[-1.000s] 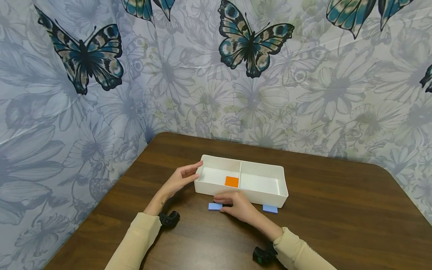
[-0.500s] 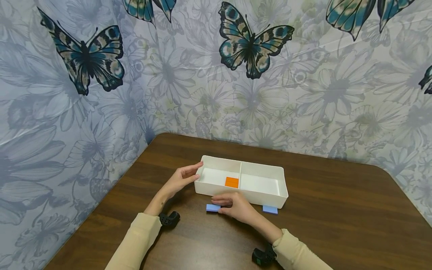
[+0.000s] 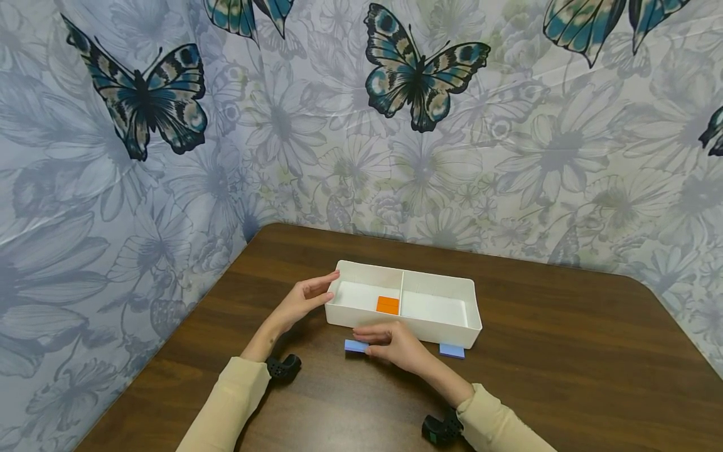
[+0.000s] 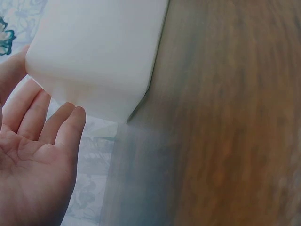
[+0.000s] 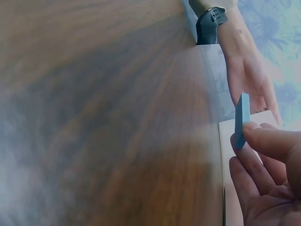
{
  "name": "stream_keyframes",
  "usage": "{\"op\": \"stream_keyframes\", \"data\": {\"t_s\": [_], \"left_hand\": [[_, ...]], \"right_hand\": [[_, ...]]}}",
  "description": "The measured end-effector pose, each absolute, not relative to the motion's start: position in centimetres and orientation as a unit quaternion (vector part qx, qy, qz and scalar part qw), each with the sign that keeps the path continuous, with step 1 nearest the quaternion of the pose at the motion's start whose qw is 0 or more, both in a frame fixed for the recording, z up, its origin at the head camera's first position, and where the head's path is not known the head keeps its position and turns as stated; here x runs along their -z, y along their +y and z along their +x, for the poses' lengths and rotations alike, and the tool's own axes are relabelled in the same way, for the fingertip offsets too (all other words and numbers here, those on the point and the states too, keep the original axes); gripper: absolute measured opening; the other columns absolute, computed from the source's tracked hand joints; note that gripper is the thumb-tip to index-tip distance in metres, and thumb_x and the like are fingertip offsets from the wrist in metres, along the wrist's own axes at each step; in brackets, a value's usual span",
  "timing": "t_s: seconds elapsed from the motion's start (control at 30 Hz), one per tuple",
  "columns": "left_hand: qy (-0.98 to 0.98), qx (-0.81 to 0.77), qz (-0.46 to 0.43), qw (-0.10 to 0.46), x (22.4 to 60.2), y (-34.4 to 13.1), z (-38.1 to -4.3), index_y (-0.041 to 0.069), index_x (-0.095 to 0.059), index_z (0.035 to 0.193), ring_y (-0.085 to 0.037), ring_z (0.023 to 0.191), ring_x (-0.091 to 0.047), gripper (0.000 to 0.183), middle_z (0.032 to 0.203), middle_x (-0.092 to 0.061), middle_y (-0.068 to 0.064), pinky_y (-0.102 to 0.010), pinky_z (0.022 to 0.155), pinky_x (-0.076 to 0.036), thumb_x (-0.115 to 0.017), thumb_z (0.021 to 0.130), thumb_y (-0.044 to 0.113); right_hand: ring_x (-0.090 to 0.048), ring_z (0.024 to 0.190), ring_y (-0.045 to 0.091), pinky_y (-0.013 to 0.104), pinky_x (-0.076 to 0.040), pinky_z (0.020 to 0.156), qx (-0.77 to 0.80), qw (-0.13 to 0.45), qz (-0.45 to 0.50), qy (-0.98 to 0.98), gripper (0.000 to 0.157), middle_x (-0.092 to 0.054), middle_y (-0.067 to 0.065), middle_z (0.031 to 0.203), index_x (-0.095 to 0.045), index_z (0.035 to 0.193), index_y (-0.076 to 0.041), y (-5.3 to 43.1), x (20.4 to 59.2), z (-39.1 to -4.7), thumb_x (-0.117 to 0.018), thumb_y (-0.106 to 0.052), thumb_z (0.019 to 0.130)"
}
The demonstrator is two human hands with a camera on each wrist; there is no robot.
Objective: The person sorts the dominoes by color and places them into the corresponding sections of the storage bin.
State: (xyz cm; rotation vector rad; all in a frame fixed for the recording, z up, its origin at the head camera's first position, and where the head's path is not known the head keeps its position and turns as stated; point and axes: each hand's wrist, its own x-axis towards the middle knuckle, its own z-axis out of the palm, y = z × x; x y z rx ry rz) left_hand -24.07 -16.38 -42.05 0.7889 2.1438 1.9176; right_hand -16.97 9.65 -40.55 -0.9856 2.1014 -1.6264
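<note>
A white two-compartment box (image 3: 440,329) stands on the table. My left hand (image 3: 302,300) touches its left end, fingers lightly extended; the left wrist view shows the fingertips (image 4: 77,113) against the end wall. My right hand (image 3: 398,345) pinches a flat blue block (image 3: 355,346) between thumb and fingers, in front of the box's front wall. In the right wrist view this blue block (image 5: 242,121) juts out past the fingertips. Orange blocks (image 3: 387,305) lie side by side in the left compartment by the divider. The right compartment holds nothing.
A second flat blue block (image 3: 452,351) lies on the table at the box's front right, partly overlapped by the box in this view. The brown wooden table (image 3: 542,370) reaches back to a wall covering (image 3: 282,169) with butterflies and flowers.
My right hand has shifted slightly left with the blue block, which now sits tilted a little higher in the fingers. The left hand and the box have stayed put.
</note>
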Motion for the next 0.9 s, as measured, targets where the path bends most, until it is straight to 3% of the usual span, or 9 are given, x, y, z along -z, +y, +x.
{"op": "stream_keyframes", "data": {"t_s": [0.13,0.3,0.53,0.9], "left_hand": [[0.714,-0.645,0.26,0.081,42.3,-16.4,-24.2,-0.004,-0.04,0.139,-0.029,0.132,-0.031,0.048,0.145,-0.035,-0.011,-0.045,0.102,-0.032,-0.055,0.094,0.004],[0.715,-0.646,0.254,0.089,40.9,-16.1,-23.1,-0.008,-0.038,0.138,-0.033,0.132,-0.029,0.048,0.145,-0.033,-0.015,-0.048,0.102,-0.03,-0.054,0.094,0.001],[0.719,-0.641,0.253,0.091,40.7,-16.1,-23.0,-0.008,-0.038,0.138,-0.029,0.132,-0.029,0.047,0.145,-0.032,-0.015,-0.045,0.102,-0.031,-0.054,0.094,0.0],[0.72,-0.641,0.253,0.081,43.1,-16.6,-24.7,-0.001,-0.041,0.14,-0.023,0.133,-0.03,0.048,0.146,-0.035,-0.007,-0.042,0.102,-0.031,-0.055,0.094,0.004]], "right_hand": [[-0.056,0.106,0.038,0.026,-0.048,0.083,0.571,0.151,-0.343,0.731,0.036,-0.057,0.028,0.115,-0.055,0.12,0.015,9.7,40.5,-17.0,-0.06,0.013,0.084],[-0.057,0.105,0.037,0.027,-0.048,0.083,0.577,0.147,-0.34,0.728,0.034,-0.058,0.028,0.113,-0.055,0.119,0.016,9.7,40.6,-16.9,-0.059,0.013,0.085],[-0.057,0.11,0.028,0.028,-0.048,0.085,0.589,0.152,-0.317,0.728,0.036,-0.059,0.021,0.118,-0.056,0.123,0.01,10.5,42.0,-17.9,-0.06,0.009,0.087],[-0.056,0.109,0.029,0.03,-0.05,0.082,0.621,0.126,-0.303,0.711,0.04,-0.058,0.023,0.118,-0.055,0.123,0.01,12.3,40.5,-18.4,-0.063,0.008,0.085]]}}
